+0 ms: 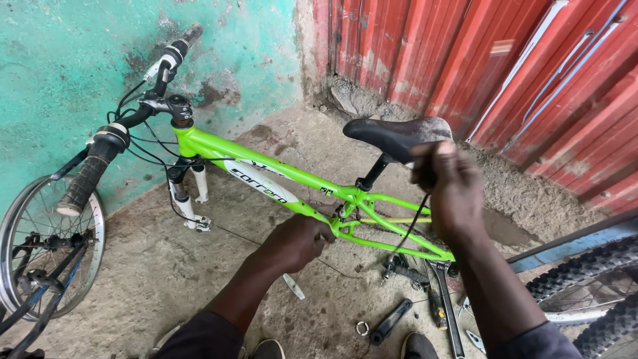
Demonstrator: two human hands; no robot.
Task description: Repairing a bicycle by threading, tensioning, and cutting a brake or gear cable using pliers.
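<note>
Against teal wall, left hand (pixel 297 240) fisted on green frame (pixel 279 174), right hand (pixel 450 188) pinching black cable (pixel 411 228).

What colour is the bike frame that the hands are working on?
Bright lime green bike frame, with a white panel on the down tube; the head view shows it clearly.

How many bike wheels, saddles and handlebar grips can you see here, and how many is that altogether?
Wheels: 2, a bare rim at the left and a knobby-tyred wheel at the right.
Saddles: 1, the black saddle.
Handlebar grips: 2, near grip and far grip.
Total: 5.
</note>
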